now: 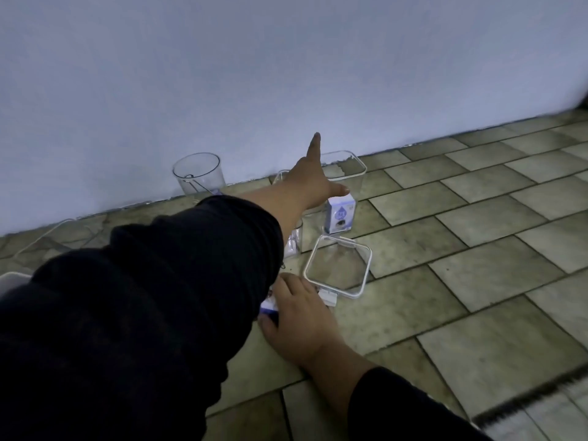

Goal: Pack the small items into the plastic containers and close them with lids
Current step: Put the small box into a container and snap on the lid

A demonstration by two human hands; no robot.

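Observation:
My left hand (310, 183) reaches forward over the floor, fingers spread and holding nothing, just in front of a tall clear square container (345, 173). A small white and blue box (340, 214) stands inside that container. A clear lid with a white rim (337, 265) lies flat on the tiles in front of it. My right hand (296, 316) rests low on the floor, fingers closed over a small white and blue packet (269, 305), mostly hidden by the hand and my left sleeve. A round clear container (199, 173) stands by the wall.
A white wall runs across the back, meeting the tiled floor. Another clear container (294, 240) is partly hidden behind my left arm. A white object (9, 280) shows at the left edge. A pale mat edge (541, 405) lies at the lower right.

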